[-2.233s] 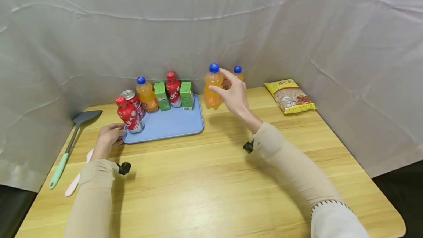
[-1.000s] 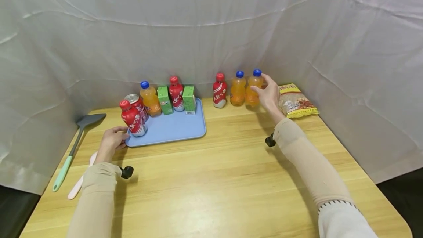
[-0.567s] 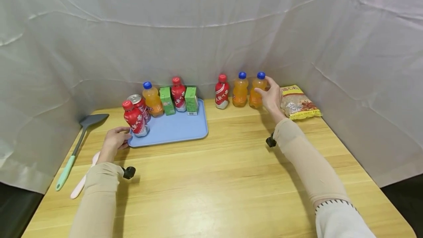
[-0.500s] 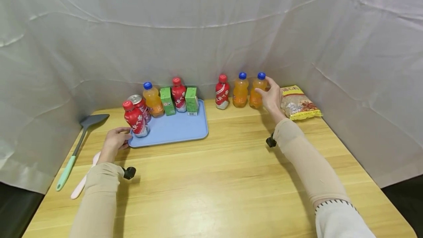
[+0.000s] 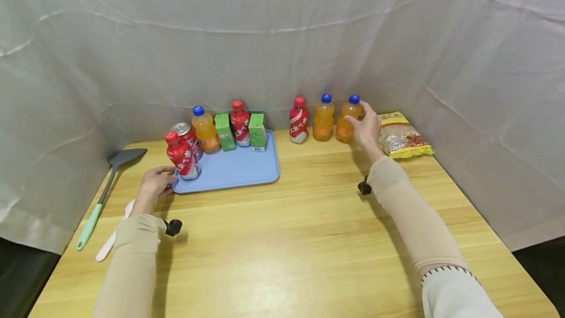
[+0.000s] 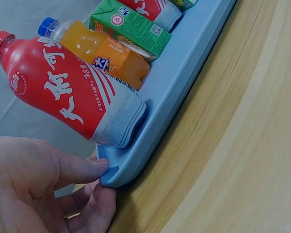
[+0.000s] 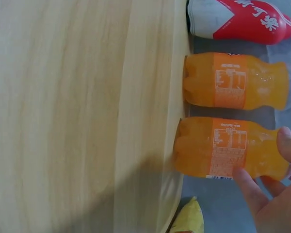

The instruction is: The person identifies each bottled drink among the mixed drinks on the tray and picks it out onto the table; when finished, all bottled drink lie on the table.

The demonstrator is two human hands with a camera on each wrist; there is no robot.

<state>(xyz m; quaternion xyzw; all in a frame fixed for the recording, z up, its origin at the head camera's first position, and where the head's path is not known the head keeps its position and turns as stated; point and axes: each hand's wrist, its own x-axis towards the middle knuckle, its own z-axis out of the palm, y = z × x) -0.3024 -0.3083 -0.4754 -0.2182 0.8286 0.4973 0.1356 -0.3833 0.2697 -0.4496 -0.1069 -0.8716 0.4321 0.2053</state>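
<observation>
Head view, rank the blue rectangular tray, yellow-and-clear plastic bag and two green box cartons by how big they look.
Blue rectangular tray
Yellow-and-clear plastic bag
Left green carton, right green carton: too alike to rank

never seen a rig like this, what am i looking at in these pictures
No machine here: a person works with two bare hands. The wide picture comes from a camera on the head; the two smaller ones from a camera on each wrist. On the wooden table, a blue tray bears two red bottles, a can, an orange drink bottle and two green cartons. The left hand pinches the tray's near left corner. The right hand grips the rightmost orange bottle, in line with another orange bottle and a third red bottle. A yellow bag lies rightward, a spatula and pink utensil leftward.
</observation>
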